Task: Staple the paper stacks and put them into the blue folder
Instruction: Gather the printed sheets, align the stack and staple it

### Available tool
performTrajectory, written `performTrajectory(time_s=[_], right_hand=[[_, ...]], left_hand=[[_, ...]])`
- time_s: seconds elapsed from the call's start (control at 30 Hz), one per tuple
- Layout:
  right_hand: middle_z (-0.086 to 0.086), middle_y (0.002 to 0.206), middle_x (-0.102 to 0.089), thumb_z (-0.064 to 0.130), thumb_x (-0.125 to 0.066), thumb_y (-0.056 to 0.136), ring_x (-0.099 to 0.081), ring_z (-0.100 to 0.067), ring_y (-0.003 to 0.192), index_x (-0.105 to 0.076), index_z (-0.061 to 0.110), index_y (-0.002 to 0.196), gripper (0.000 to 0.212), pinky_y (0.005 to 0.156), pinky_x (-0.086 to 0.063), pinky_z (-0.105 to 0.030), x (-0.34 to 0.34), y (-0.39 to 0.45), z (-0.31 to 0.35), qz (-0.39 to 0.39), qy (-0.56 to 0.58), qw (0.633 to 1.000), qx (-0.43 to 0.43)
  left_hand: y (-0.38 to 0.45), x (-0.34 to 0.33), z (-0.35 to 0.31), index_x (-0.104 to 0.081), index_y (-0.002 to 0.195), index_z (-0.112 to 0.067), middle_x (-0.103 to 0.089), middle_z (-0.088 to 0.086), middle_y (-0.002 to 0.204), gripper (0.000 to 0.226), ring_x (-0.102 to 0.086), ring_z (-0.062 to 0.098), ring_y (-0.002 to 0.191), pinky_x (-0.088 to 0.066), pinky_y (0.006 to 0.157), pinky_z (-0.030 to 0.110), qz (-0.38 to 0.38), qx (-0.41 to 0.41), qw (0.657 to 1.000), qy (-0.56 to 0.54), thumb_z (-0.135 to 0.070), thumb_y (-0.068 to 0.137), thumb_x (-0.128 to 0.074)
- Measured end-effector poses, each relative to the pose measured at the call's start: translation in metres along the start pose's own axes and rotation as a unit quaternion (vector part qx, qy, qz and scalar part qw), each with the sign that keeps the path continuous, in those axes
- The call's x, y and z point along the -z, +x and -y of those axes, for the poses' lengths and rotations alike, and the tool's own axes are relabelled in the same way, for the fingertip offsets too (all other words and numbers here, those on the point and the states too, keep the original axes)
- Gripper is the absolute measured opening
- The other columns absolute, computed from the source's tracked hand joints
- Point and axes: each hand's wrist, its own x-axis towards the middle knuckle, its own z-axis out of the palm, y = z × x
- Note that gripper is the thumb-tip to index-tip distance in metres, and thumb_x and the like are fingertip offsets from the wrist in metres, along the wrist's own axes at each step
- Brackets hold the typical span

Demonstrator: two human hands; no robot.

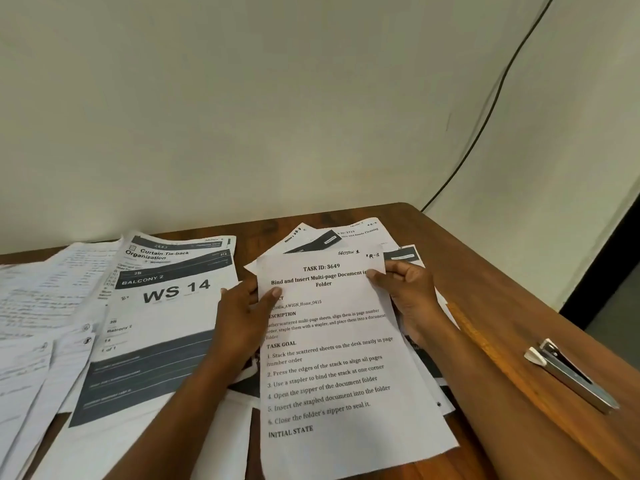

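Note:
A printed sheet headed "TASK ID: 3649" (pixel 332 358) is held up over the wooden table (pixel 485 258). My left hand (pixel 242 317) pinches its upper left edge, thumb on the front. At the upper right corner my right hand (pixel 405 292) pinches it the same way. More loose printed sheets (pixel 332 237) fan out beneath and behind it. A metal stapler (pixel 568 372) lies on the table to the right, apart from both hands. No blue folder is in view.
Another pile with a "WS 14" sheet (pixel 166 306) and handwritten pages (pixel 41 306) covers the table's left side. A wooden ruler (pixel 485 344) lies by my right forearm. A black cable (pixel 485 109) runs down the wall behind the table's back corner.

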Motion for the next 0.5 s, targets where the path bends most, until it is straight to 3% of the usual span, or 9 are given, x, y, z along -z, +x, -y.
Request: performTrajectory(time_s=[0.1, 0.23, 0.5], right_hand=[[-0.013, 0.105, -0.08, 0.005, -0.082, 0.085, -0.078, -0.033, 0.096, -0.074, 0.002, 0.112, 0.027, 0.092, -0.061, -0.052, -0.003, -0.006, 0.001, 0.007, 0.005, 1.0, -0.013], [-0.014, 0.103, -0.08, 0.003, -0.081, 0.086, -0.078, -0.035, 0.096, -0.074, 0.0, 0.111, 0.026, 0.087, -0.063, -0.046, -0.005, -0.011, 0.004, 0.01, 0.024, 1.0, -0.004], [-0.014, 0.098, -0.081, 0.003, -0.08, 0.086, -0.079, -0.028, 0.084, -0.074, 0.0, 0.107, 0.021, 0.066, -0.064, -0.033, -0.016, -0.019, 0.008, 0.03, 0.06, 0.998, -0.01]], left_hand=[[-0.003, 0.002, -0.004, -0.07, 0.123, -0.02, -0.081, -0.002, 0.108, 0.023, -0.08, 0.02, 0.093, -0.065, 0.085, 0.052, -0.004, 0.003, 1.0, -0.028, -0.027, 0.101, -0.069], [-0.003, 0.006, -0.005, -0.07, 0.128, -0.019, -0.081, 0.002, 0.111, 0.029, -0.08, 0.025, 0.096, -0.065, 0.084, 0.052, 0.003, 0.012, 0.997, -0.073, -0.024, 0.1, -0.071], [-0.007, 0.011, -0.021, -0.068, 0.126, -0.012, -0.081, 0.005, 0.108, 0.03, -0.08, 0.026, 0.092, -0.066, 0.072, 0.039, 0.016, -0.014, 0.994, -0.107, -0.012, 0.097, -0.073]])
